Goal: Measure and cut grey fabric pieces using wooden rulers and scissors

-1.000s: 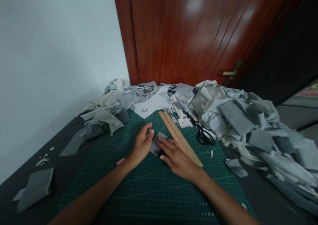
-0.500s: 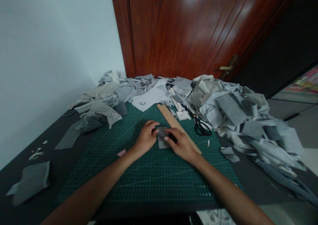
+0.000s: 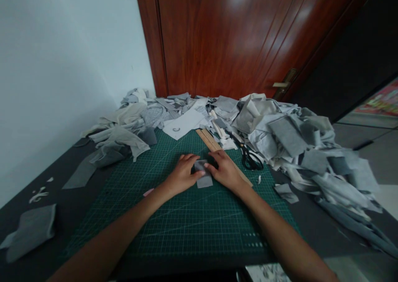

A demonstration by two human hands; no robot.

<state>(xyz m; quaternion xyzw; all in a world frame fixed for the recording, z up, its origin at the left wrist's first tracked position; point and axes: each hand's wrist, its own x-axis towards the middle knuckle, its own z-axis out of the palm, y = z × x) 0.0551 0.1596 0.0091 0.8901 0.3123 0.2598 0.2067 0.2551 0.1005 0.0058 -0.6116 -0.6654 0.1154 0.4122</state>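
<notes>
Two hands meet over a small grey cloth (image 3: 204, 181) on the green mat (image 3: 186, 232).
The left hand (image 3: 183, 175) curls at the cloth's left side, the right hand (image 3: 226, 173) at its right, thumbs over it; I can't tell whether the fingers of either grip it. A wooden ruler (image 3: 209, 139) lies partly behind the right hand, black-handled scissors (image 3: 252, 161) farther right.

A pale, plain wall (image 3: 56, 74) fills the upper left. At top centre, a glossy reddish-brown wooden door (image 3: 211, 45) catches soft light; its metal handle (image 3: 281, 84) sits right of centre. Dark tabletop (image 3: 70, 215) spans the lower frame.
</notes>
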